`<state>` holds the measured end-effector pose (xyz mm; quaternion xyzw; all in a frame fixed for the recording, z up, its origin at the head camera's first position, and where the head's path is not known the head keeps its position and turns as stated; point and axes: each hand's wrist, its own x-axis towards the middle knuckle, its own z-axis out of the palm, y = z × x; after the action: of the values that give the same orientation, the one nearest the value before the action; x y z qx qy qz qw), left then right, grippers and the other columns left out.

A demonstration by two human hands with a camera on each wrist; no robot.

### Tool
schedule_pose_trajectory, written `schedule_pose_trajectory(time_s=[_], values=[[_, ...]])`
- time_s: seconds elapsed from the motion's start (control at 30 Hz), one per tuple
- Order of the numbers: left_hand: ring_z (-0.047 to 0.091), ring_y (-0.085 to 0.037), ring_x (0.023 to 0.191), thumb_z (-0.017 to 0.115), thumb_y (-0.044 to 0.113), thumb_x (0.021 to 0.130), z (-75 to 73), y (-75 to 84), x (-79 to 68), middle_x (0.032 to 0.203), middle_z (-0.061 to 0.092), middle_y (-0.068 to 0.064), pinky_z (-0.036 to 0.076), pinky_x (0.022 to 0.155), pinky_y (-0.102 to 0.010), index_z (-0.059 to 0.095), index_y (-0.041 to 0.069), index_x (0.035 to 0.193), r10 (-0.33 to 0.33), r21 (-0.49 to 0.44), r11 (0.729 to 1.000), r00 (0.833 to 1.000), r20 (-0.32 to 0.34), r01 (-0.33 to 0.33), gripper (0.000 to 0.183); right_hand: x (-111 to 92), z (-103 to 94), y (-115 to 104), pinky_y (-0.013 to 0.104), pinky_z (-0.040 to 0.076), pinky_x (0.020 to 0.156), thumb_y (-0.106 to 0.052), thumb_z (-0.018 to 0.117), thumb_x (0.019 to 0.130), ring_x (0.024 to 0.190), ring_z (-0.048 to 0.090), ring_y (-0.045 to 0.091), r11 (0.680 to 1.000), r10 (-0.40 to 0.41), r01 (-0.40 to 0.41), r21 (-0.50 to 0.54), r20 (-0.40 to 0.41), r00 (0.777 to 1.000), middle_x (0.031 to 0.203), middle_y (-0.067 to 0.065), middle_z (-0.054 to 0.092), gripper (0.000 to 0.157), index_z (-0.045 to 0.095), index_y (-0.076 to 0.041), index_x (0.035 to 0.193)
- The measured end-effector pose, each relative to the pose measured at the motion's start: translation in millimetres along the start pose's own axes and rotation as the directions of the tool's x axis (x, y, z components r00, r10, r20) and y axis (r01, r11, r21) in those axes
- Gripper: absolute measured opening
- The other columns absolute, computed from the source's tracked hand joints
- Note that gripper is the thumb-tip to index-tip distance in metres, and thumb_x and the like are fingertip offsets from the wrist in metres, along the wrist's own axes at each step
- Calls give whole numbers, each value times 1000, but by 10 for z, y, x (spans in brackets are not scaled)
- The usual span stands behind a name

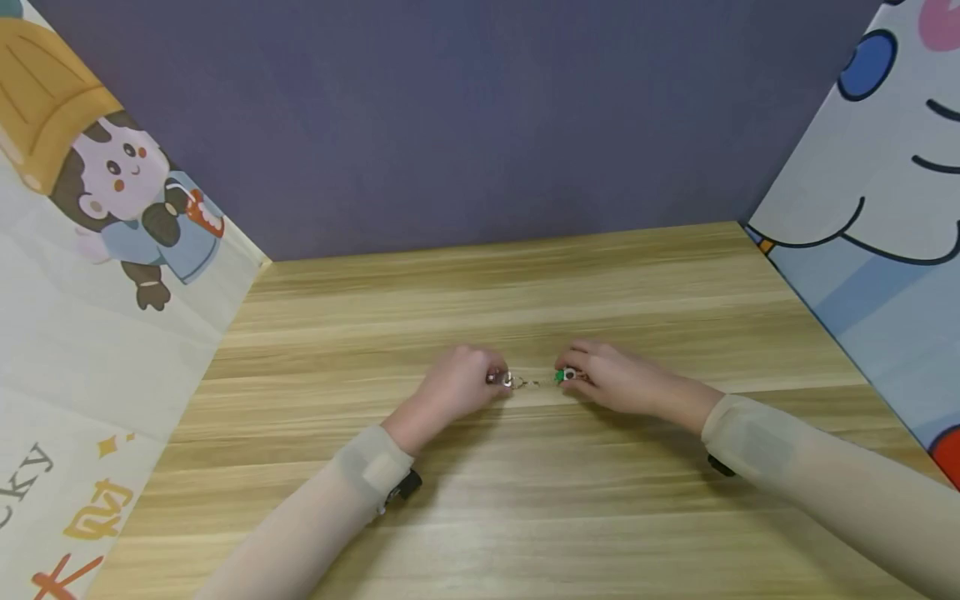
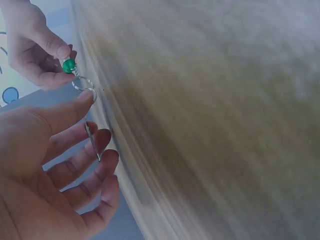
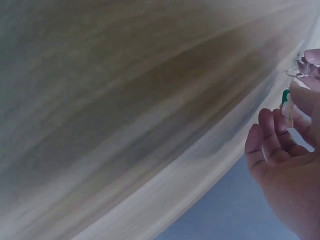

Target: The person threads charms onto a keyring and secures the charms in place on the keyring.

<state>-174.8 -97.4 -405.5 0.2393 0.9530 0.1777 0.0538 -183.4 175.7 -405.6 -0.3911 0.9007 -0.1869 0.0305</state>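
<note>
Over the middle of the table, both hands hold parts of a small keychain. My left hand [image 1: 459, 379] pinches a silver ring [image 2: 95, 95] between thumb and index finger. A thin, flat metal piece [image 2: 92, 140] lies along the fingers below it, seen edge-on; its kind cannot be told. Opposite, my right hand [image 1: 615, 379] pinches a small green and white charm [image 1: 566, 375] with thumb and fingertips. Short chain links [image 1: 531, 383] span the gap between the hands. In the right wrist view the charm's green part [image 3: 285, 96] shows beside the thumb, which partly hides it.
The wood-grain table [image 1: 480, 517] stretches around both hands. A dark blue-grey panel [image 1: 480, 125] rises at its back edge. Printed cartoon panels stand along the left [image 1: 45, 333] and right [image 1: 885, 308] sides. Each wrist carries a small black camera, partly under the sleeves.
</note>
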Motion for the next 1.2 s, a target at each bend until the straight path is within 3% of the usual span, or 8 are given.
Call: schedule_pose_trajectory(time_s=[0.17,0.33,0.47,0.6,0.83,1.03,1.2], values=[[75,-19,98,84,38,91,27,8,4,106,80,2,63,91,-40,82,19,108,-15,40,999,1000,13,14,25,-8,42,34,31,64,80,-18,74,101,91,69,11,1000,-8,8,-27,-7,1000,109,3,70,25,73,-4,122],[67,-13,90,85,39,91,36,2,0,100,73,4,59,81,-35,82,21,106,-15,60,998,1000,15,14,24,-14,55,42,28,63,78,-16,74,101,90,69,10,1000,2,-2,-27,3,1000,108,3,71,21,73,-4,119],[62,-12,85,86,39,89,21,-17,-2,97,71,4,57,78,-33,82,20,109,-17,41,999,1000,26,15,28,-16,62,45,30,63,76,-18,76,99,88,67,10,999,26,-25,-47,5,1000,107,4,71,22,74,-5,117],[66,-14,90,86,36,90,1,-44,0,103,74,2,59,84,-36,80,19,112,-31,12,999,998,46,31,29,-24,60,59,31,62,76,-18,78,97,85,65,9,997,49,-48,-58,7,999,103,4,71,23,74,-4,114],[67,-14,89,83,25,93,2,-105,42,95,76,3,59,86,-37,81,19,101,-48,-38,998,996,76,51,11,-33,41,105,33,64,79,-16,79,96,88,66,12,998,57,-57,-19,9,998,104,4,71,20,75,-4,112],[67,-15,88,83,19,93,-25,-126,70,91,76,2,59,86,-38,81,20,96,-51,-76,995,994,95,58,4,-22,24,121,33,63,78,-18,79,96,86,64,10,998,56,-55,-18,22,998,104,5,69,24,74,-4,115],[68,-20,94,78,25,98,-127,-145,98,101,75,-4,60,89,-40,80,15,104,-66,-123,989,994,81,76,12,20,-77,132,41,64,85,-22,78,98,96,70,21,995,99,-99,3,7,995,114,13,70,35,72,1,124]])
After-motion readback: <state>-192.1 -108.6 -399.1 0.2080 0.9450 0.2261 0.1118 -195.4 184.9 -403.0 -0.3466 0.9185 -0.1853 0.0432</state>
